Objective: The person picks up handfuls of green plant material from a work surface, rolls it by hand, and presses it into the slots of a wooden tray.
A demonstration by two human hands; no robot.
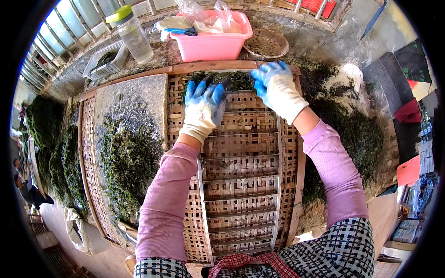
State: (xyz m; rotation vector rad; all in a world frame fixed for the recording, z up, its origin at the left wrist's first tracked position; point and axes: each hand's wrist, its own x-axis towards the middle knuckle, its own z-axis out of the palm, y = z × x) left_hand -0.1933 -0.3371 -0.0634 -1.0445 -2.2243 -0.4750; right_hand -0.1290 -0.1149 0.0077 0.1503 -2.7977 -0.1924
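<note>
A slatted metal frame, divided like a ladder into narrow compartments, lies on a woven bamboo tray. Dark green leafy material fills part of its farthest compartment. My left hand, in a white glove with blue-coated fingers, rests there with fingers spread over the leaves. At the far right corner of the frame, my right hand wears the same kind of glove. Its bent fingers point left and touch the end of that compartment; no held thing shows in it. The nearer compartments show bare bamboo weave.
Left on the tray lies a grey board with a green leafy heap. Behind stand a pink tub with bags, a lidded bottle, a white plastic tray and a round basket. More dark green strands lie right.
</note>
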